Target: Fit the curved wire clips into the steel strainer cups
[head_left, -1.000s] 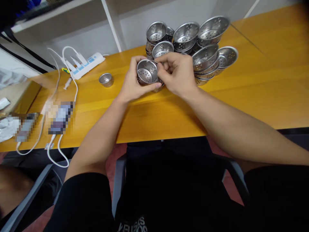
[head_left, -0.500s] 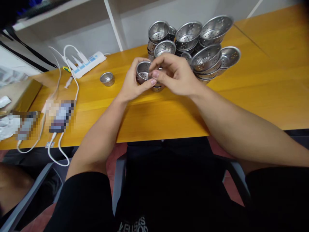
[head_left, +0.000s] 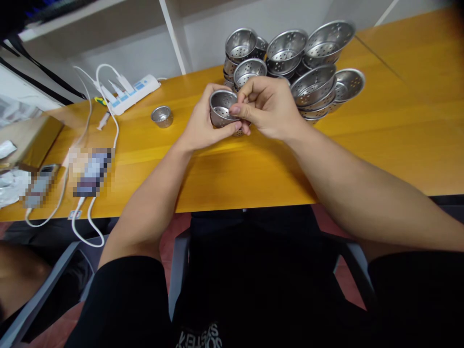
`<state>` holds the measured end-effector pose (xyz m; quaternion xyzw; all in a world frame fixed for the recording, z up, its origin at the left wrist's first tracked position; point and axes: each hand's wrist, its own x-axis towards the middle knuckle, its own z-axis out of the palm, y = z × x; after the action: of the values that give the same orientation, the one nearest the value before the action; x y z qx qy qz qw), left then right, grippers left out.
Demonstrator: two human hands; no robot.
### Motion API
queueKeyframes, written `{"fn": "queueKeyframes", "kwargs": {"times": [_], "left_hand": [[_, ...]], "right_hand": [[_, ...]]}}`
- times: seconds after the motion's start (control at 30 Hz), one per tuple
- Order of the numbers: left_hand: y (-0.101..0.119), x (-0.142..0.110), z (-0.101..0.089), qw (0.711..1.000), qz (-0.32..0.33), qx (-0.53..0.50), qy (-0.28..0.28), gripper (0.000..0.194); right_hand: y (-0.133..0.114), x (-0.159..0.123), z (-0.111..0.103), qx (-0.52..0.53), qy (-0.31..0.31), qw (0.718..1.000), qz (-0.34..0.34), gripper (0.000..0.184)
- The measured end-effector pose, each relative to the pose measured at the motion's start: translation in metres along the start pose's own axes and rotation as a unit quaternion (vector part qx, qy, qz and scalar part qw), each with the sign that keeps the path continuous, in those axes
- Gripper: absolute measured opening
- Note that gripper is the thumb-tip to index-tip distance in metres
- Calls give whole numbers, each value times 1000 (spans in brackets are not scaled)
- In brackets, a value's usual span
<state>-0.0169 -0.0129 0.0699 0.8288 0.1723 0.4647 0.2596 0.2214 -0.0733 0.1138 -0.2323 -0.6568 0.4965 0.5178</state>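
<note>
A small perforated metal cup (head_left: 219,115) is in my left hand (head_left: 198,121), tilted with its mouth toward me. The fingers wrap round its far side while the thumb presses the near wall. My right hand (head_left: 271,107) pinches the cup's right rim, its thumb over the edge and its fingers partly hidden. Beyond the hands stand nested stacks of perforated metal bowls (head_left: 314,88) and cups (head_left: 250,70) of several sizes. One more small metal cup (head_left: 162,117) sits alone on the table, left of my left hand.
At the left of the wooden table (head_left: 246,179) lie a white power strip (head_left: 136,94) with plugged-in cables, a syringe-like item (head_left: 104,121), two blurred phones (head_left: 92,174) and a cardboard box (head_left: 32,137). Another person's leg (head_left: 21,275) shows at lower left.
The cup has tilted slightly toward me and shifted a little right in my left hand. My right hand's fingers have moved from over its mouth to its right rim.
</note>
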Motion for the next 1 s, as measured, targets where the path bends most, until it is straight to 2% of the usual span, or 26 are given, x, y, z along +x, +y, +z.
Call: {"fn": "queueKeyframes", "kwargs": {"times": [0.17, 0.33, 0.47, 0.6, 0.7, 0.87, 1.0], "left_hand": [[7, 0, 2, 999, -33, -19, -3, 85], [7, 1, 2, 1000, -21, -17, -4, 85], [-3, 1, -2, 999, 7, 37, 13, 93], [-18, 1, -9, 995, 23, 88, 27, 105], [-26, 0, -13, 994, 28, 100, 26, 105], [-27, 0, -15, 994, 41, 99, 25, 99], [-23, 0, -11, 995, 34, 85, 46, 102]], "right_hand": [[-1, 0, -1, 8, -4, 1000, 5, 61], [-1, -2, 1, -17, 1, 1000, 7, 64], [3, -5, 4, -55, 33, 998, -17, 63], [4, -6, 1, -168, 102, 974, -110, 46], [2, -6, -5, -259, 86, 951, -147, 30], [0, -8, -10, -330, 42, 933, -135, 14], [1, -8, -8, -310, 28, 944, -114, 9]]}}
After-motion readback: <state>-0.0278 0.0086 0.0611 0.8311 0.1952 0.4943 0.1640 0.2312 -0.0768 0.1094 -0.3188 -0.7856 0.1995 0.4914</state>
